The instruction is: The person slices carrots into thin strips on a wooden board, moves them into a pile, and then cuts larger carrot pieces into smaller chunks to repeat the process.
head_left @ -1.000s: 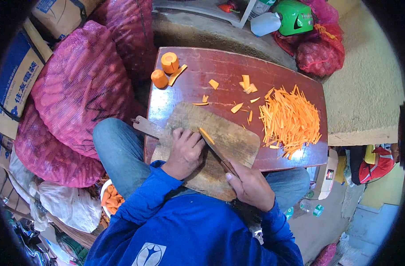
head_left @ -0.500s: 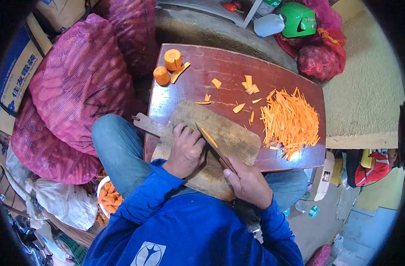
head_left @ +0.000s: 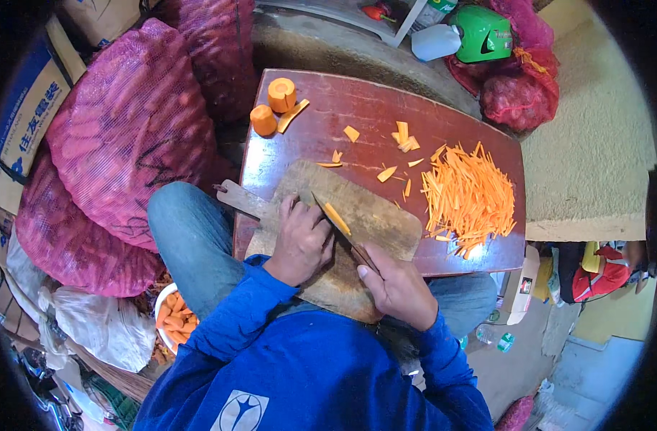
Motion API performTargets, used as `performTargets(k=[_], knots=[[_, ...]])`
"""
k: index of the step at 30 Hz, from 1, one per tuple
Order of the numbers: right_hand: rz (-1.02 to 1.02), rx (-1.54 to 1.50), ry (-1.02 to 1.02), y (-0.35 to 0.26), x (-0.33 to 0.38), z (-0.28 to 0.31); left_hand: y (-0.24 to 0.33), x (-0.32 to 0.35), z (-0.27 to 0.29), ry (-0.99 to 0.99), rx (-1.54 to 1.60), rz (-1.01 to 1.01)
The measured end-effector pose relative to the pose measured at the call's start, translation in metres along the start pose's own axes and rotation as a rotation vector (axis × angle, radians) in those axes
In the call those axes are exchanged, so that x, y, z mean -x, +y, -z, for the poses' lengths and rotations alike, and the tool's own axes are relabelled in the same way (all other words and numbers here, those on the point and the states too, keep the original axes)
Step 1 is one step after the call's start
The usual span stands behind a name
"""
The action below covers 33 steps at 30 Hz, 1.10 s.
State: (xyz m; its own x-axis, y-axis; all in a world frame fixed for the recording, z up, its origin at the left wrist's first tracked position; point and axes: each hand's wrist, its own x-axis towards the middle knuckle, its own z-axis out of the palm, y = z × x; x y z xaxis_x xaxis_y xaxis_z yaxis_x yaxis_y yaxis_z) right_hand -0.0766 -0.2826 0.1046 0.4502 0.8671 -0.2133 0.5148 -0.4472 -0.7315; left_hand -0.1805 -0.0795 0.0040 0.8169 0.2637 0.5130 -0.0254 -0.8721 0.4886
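Observation:
My right hand [head_left: 398, 286] is wrapped round the wooden handle of a kitchen knife [head_left: 360, 254]. Its narrow blade slants up and left over a worn wooden cutting board [head_left: 375, 205], and a thin carrot strip [head_left: 337, 218] lies along the blade's right side. Close to the blade's left side, my left hand [head_left: 299, 241] presses down on the board with curled fingers; whatever is beneath them is hidden. The board rests partly on a red-brown table, tilted toward my lap. Shredded carrot [head_left: 468, 197] is heaped on the table to the right.
Two carrot chunks [head_left: 281, 95] and loose slices [head_left: 406, 136] lie on the red-brown table [head_left: 328, 93]. Large mesh sacks [head_left: 131, 133] crowd the left side. Below them stands a white tub with carrot pieces [head_left: 176, 318]. A green container [head_left: 484, 32] is at the back right.
My right hand and the knife have shifted slightly up and left, with the carrot strip still against the blade. My left hand stays almost in place.

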Motion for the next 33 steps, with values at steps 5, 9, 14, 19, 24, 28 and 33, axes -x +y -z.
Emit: performTargets(k=[5,9,14,19,24,28,33], knots=[[0.037,0.082,0.002,-0.003,-0.014,-0.007,0.001,-0.004,0.002,0.036,0.011,-0.015],[0.023,-0.028,0.028,0.002,-0.009,-0.003,-0.003,0.001,-0.002,0.041,0.001,0.022],[0.071,-0.019,0.098,0.004,0.0,-0.003,-0.001,0.0,0.0,0.048,-0.011,0.045],[0.03,0.048,0.037,0.001,-0.005,-0.009,0.001,-0.002,0.002,0.056,-0.003,0.039],[0.067,0.011,0.056,0.009,-0.013,-0.011,0.001,-0.001,0.003,0.023,-0.025,0.071],[0.028,-0.145,0.077,0.004,-0.007,-0.002,-0.001,0.0,-0.003,0.085,-0.002,0.051],[0.048,-0.121,0.05,0.0,-0.005,0.001,0.0,-0.001,-0.001,0.05,-0.025,0.07]])
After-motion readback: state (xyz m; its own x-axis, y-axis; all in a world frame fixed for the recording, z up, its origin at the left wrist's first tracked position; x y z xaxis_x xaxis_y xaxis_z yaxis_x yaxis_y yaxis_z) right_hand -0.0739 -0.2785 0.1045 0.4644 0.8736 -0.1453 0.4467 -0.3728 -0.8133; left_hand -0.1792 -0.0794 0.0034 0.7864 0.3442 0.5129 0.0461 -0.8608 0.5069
